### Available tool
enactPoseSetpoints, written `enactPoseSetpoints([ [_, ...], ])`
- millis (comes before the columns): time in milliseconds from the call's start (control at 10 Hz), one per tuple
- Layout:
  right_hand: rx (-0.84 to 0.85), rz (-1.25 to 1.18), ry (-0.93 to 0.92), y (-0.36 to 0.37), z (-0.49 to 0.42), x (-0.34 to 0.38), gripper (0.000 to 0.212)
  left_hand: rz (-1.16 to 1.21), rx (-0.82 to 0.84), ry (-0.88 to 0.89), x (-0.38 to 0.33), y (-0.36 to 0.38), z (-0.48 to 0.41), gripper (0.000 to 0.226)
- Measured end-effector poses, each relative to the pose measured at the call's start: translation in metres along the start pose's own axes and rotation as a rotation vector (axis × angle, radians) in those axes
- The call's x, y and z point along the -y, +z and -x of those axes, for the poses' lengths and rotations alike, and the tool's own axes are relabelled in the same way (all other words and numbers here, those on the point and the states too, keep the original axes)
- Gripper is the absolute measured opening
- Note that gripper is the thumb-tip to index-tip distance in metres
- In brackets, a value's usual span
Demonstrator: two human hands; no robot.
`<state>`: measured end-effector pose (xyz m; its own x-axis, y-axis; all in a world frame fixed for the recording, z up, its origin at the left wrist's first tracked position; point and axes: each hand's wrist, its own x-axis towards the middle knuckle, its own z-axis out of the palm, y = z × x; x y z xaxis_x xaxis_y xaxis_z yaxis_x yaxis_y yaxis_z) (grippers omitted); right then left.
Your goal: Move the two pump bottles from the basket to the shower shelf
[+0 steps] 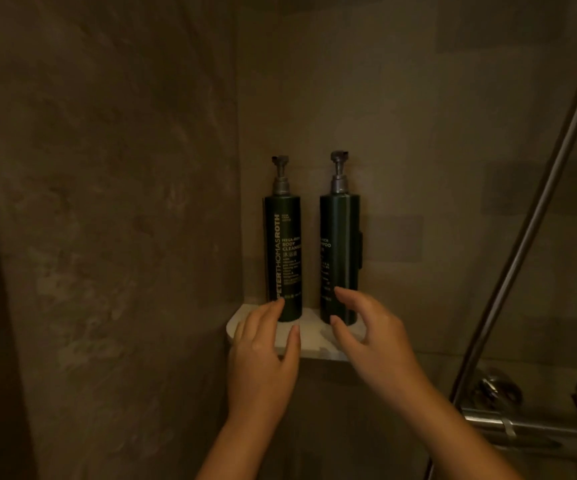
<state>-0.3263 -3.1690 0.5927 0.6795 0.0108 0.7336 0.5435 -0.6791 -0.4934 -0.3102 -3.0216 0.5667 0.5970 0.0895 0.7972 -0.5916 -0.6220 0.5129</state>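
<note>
2 dark green pump bottles stand upright on the white corner shelf point(309, 344) where the 2 brown stone-look shower walls meet. The body cleanser bottle point(283, 258) sits on the shelf's left part, its label with "PETER THOMAS ROTH" facing out. The shampoo bottle point(339, 258) sits on the shelf's right part, near the first one with a narrow gap between them, its label turned partly away. Both grey pump heads are raised.

The left hand point(263, 355) is in front of the shelf's left edge, loose and holding nothing, fingers spread; its index fingertip is at the base of the body cleanser bottle, though contact cannot be told. The right hand point(370, 337) is in front of the shelf's right part, likewise released, fingers and thumb curved apart around the foot of the shampoo bottle without gripping it.

Right of the shelf, a metal shower rail point(536, 233) slants up the wall above a chrome mixer valve point(498, 420)
</note>
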Motion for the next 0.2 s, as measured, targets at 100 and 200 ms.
enactPoseSetpoints([
  [100,-0.012,0.154,-0.045,-0.003,0.014,0.004,0.042,-0.148,0.044,0.093,-0.003,-0.011,0.016,0.036],
  [200,-0.065,0.314,-0.061,-0.001,0.025,0.010,0.040,-0.250,0.061,0.140,-0.006,-0.017,0.026,0.036],
])
